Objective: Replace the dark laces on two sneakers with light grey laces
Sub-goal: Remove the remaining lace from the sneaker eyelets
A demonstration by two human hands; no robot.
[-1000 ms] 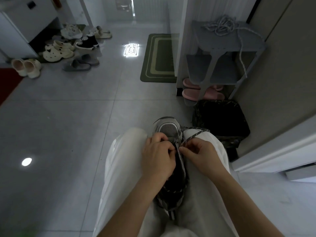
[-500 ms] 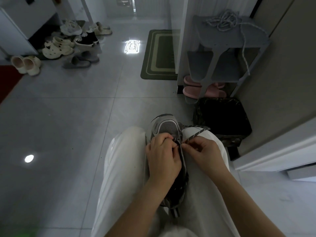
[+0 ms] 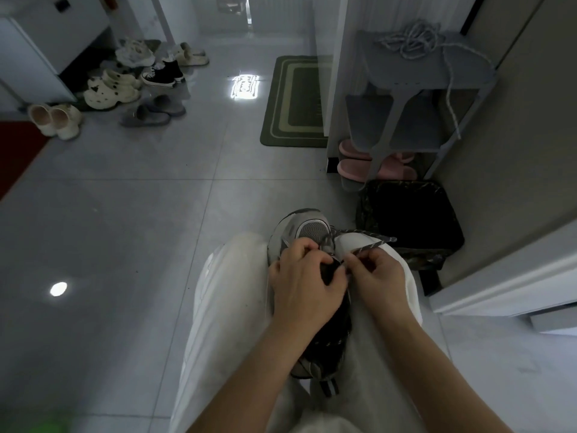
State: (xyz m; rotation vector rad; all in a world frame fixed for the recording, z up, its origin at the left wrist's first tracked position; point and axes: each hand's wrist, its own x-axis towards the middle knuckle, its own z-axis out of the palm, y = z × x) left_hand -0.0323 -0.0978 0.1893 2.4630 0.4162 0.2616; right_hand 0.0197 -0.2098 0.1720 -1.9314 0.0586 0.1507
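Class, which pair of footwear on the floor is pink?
The pink slippers under the grey rack; every other floor pair, cream, grey or black, lies far left by the white cabinet.

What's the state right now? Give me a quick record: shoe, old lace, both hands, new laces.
sneaker: on the person's lap, toe pointing away
dark lace: threaded near the toe, loose end across the right leg
left hand: grips the sneaker over the eyelets
right hand: pinches the dark lace
light grey laces: heaped on top of the grey rack, one strand hanging down
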